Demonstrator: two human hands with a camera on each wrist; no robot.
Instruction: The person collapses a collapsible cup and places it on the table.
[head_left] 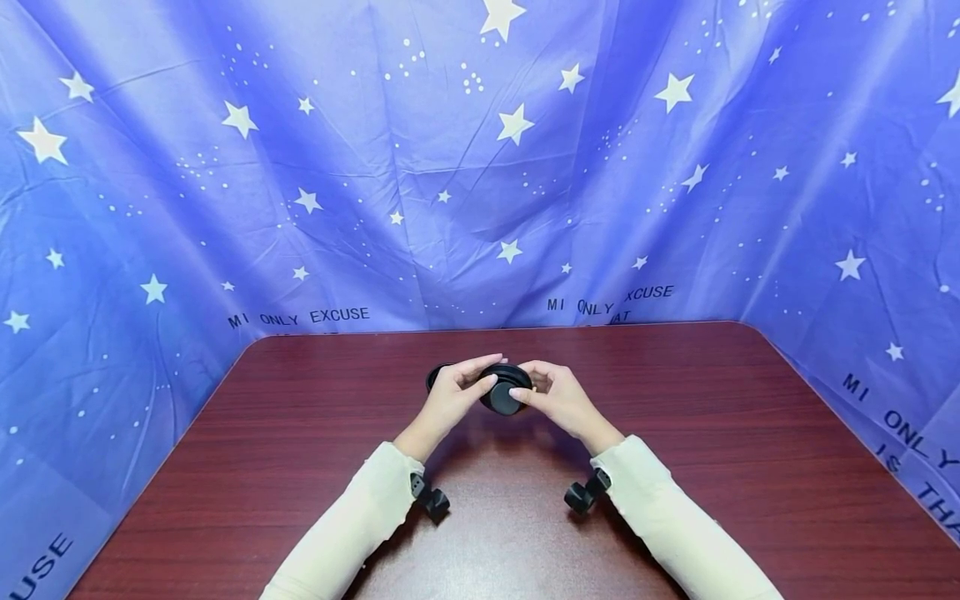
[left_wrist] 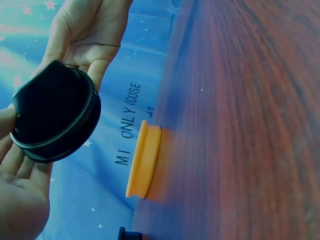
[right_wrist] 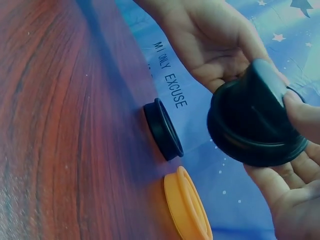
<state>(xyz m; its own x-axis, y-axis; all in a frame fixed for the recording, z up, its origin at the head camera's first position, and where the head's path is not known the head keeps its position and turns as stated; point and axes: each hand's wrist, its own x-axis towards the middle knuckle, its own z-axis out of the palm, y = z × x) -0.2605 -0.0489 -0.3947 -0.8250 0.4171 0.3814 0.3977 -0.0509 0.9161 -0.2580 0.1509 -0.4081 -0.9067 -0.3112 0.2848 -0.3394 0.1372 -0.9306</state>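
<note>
Both hands hold a black round cap-like piece (head_left: 506, 392) above the table. It has a thick stepped rim and a raised flat disc facing the person. My left hand (head_left: 448, 398) grips its left side, thumb on the front and fingers behind. From the right, my right hand (head_left: 564, 398) pinches it, the thumb lying on the disc. In the right wrist view the piece (right_wrist: 255, 120) shows a slanted flat face above its rim. Behind, on the table, stand a black flanged ring-like piece (right_wrist: 164, 129) and an orange one (right_wrist: 187, 205), mostly hidden in the head view.
The dark red wooden table (head_left: 487, 525) reaches back to a blue curtain (head_left: 412, 167) with white stars, which also hangs along both sides. A small black camera mount sits on each wrist, the left mount (head_left: 431, 497) and the right mount (head_left: 587, 492).
</note>
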